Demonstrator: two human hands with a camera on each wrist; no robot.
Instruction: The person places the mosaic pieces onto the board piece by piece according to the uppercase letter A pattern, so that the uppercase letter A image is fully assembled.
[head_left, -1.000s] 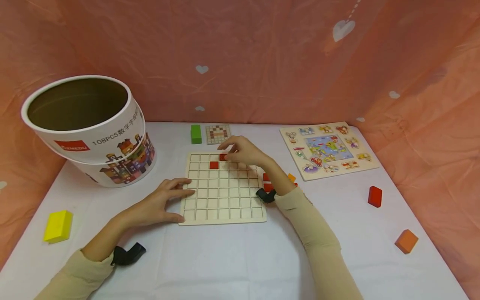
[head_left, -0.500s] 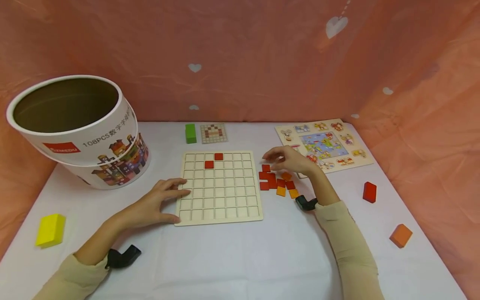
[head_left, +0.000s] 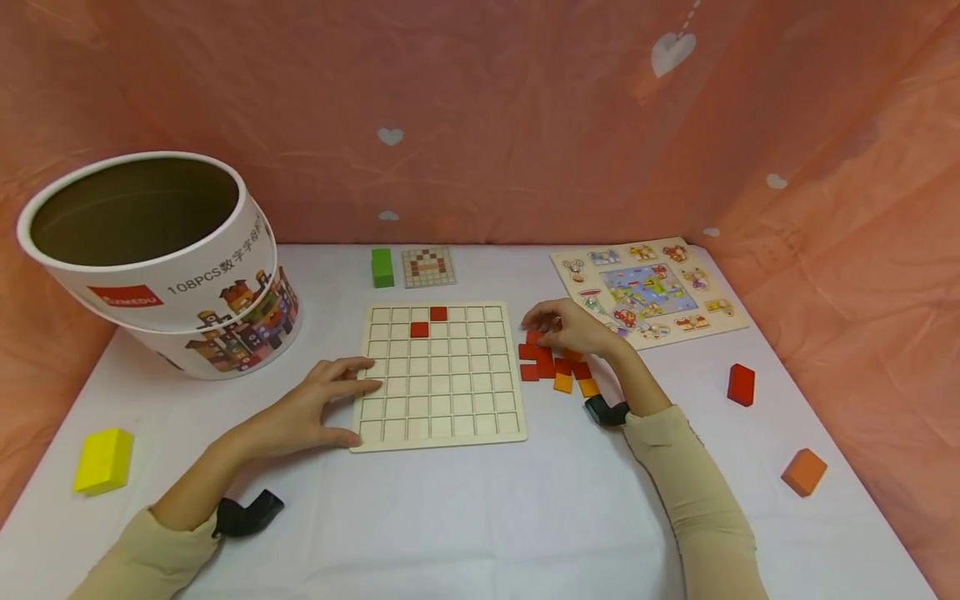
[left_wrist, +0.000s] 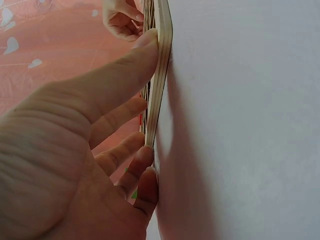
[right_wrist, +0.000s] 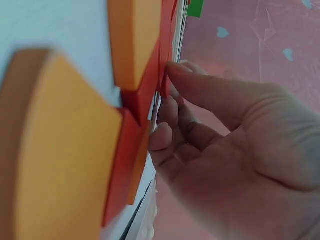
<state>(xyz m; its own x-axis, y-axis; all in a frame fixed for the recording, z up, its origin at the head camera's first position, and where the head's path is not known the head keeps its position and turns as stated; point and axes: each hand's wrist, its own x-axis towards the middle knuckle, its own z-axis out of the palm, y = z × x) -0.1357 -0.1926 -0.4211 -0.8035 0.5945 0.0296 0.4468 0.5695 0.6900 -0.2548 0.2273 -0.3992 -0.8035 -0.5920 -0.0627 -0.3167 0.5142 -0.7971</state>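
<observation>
A pale wooden grid board (head_left: 438, 392) lies flat on the white table, with two red tiles (head_left: 438, 314) (head_left: 419, 330) set in its top rows. My left hand (head_left: 341, 400) rests on the board's left front corner, thumb along the edge (left_wrist: 162, 60) and fingers straight on top. Right of the board lies a small pile of red and orange tiles (head_left: 558, 371). My right hand (head_left: 543, 327) is over the pile's far end, fingers curled, and pinches a red tile (head_left: 534, 337). In the right wrist view the thumb tip presses that red tile (right_wrist: 163, 55), beside an orange tile (right_wrist: 60, 150).
A big open cardboard tub (head_left: 150, 258) leans at the left. A green block (head_left: 382, 267) and a pattern card (head_left: 428, 267) lie behind the board, a picture puzzle (head_left: 648, 292) at the back right. Loose blocks: yellow (head_left: 103, 460), red (head_left: 740, 384), orange (head_left: 803, 472). Pink cloth walls surround the table.
My right hand left a second red tile in the board's top row and moved right to the tile pile, then closed on a red tile. The left hand stayed put.
</observation>
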